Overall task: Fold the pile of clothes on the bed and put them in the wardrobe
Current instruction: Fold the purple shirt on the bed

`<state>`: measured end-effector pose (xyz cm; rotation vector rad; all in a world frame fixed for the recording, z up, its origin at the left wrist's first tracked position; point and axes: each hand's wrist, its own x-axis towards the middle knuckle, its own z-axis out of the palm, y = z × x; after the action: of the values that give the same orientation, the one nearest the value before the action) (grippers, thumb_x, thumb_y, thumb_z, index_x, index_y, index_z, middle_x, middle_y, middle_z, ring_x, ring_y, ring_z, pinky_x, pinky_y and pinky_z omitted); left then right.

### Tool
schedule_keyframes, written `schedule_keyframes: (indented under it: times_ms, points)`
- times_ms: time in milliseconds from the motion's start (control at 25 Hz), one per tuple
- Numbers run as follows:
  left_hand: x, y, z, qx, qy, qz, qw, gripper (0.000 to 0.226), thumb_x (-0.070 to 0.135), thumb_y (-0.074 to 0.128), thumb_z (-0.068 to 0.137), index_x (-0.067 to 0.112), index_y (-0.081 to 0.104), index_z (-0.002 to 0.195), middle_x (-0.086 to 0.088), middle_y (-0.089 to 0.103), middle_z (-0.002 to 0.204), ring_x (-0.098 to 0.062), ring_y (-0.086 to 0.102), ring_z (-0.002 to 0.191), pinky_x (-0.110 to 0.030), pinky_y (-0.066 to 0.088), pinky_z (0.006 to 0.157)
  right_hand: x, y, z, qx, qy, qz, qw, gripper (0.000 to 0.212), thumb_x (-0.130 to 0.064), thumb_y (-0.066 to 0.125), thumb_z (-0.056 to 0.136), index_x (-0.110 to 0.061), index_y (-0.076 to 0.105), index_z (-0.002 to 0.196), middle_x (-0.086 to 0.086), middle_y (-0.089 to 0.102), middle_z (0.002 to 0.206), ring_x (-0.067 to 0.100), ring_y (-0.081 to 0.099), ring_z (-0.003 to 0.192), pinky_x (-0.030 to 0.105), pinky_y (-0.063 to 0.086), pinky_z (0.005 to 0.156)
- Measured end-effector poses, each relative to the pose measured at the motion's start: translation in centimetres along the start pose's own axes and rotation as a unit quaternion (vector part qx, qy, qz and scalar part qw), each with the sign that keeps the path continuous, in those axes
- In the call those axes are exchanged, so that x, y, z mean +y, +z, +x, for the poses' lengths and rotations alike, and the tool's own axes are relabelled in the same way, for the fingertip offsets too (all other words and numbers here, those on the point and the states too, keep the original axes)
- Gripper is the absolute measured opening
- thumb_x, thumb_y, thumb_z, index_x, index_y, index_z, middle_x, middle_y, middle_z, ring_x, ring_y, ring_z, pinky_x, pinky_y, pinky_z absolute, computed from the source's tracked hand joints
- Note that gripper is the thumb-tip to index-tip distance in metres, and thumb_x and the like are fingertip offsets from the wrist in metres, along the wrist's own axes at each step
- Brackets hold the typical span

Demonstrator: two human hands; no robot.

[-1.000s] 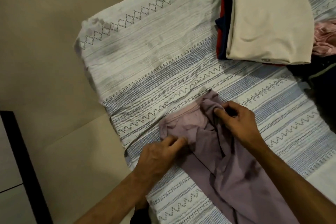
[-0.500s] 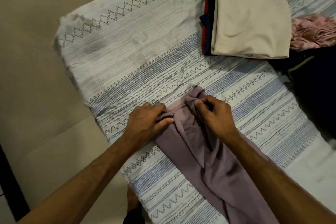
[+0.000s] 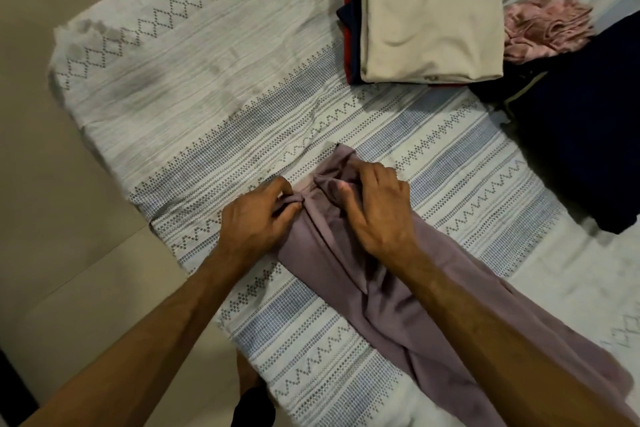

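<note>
Head view: left hand (image 3: 256, 218) pinches the bunched edge of a mauve garment (image 3: 374, 291) on the bed (image 3: 194, 97); right hand (image 3: 377, 204) grips its top, fingers curled.

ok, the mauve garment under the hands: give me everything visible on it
The mauve garment is a thin, soft-looking fabric, plain dusty purple, lying in long loose folds on the patterned bedsheet. It runs diagonally from mid-bed toward the lower right, where it leaves the frame. Its far end is bunched, with a paler band showing there. The left hand pinches that end's left edge; the right hand holds the bunched fabric beside it, fingers curled in. Both forearms cross above it. It lies apart from the other clothes.
</note>
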<state>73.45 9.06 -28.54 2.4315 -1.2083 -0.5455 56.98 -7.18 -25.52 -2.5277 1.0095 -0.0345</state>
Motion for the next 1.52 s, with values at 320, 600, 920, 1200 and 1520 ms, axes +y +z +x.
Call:
schedule_keyframes:
  times_ms: [320,600,920,1200,1520]
  points:
    - [7.1,3.4,-6.3,-0.009,0.349,0.087,0.933,0.059,0.031,0.047,0.108,0.021,0.032,0.164,-0.004,0.021,0.174,-0.027,0.019,0.16,-0.046,0.022,0.128,3.1,4.5,-17.7,-0.007,0.172,-0.089,0.981,0.069,-0.048,0.027,0.109,-0.014,0.014,0.167,0.006,0.004,0.175,0.023,0.007,0.162,0.063,0.015,0.125]
    - [6.2,8.4,-6.3,-0.117,0.295,0.168,0.933,0.063,0.053,0.029,0.11,0.025,0.026,0.166,0.0,0.022,0.173,-0.025,0.015,0.161,-0.056,0.021,0.126,9.0,3.4,-21.8,-0.011,0.211,-0.126,0.969,0.068,-0.051,0.024,0.109,-0.019,0.01,0.168,-0.002,0.008,0.175,0.02,0.005,0.162,0.058,-0.001,0.128]
    - [19.6,10.8,-9.3,-0.075,0.393,0.114,0.91,0.059,0.047,0.034,0.11,0.03,0.026,0.166,-0.003,0.009,0.176,-0.03,0.007,0.162,-0.052,0.011,0.13,22.5,-1.8,-35.7,0.127,0.534,0.015,0.836,0.081,-0.072,0.032,0.096,-0.019,0.033,0.158,0.01,0.028,0.167,0.037,0.025,0.154,0.067,0.016,0.122]
    - [22.4,19.2,-8.6,-0.13,0.382,0.222,0.887,0.067,0.06,0.027,0.107,0.035,0.011,0.167,-0.004,0.001,0.176,-0.032,-0.002,0.162,-0.06,0.011,0.128,27.1,-5.2,-37.0,0.24,0.654,0.29,0.656,0.105,-0.057,0.09,0.069,-0.005,0.04,0.145,0.018,0.054,0.141,0.043,0.058,0.124,0.05,0.052,0.102]
    - [23.2,18.3,-9.6,-0.119,0.36,0.229,0.897,0.075,0.061,0.035,0.105,0.03,0.008,0.168,-0.005,-0.003,0.176,-0.028,-0.004,0.162,-0.057,0.01,0.129,26.3,-8.0,-36.5,0.193,0.593,0.338,0.705,0.04,-0.044,0.074,0.093,-0.009,0.069,0.113,0.016,0.072,0.109,0.035,0.067,0.101,0.038,0.05,0.085]
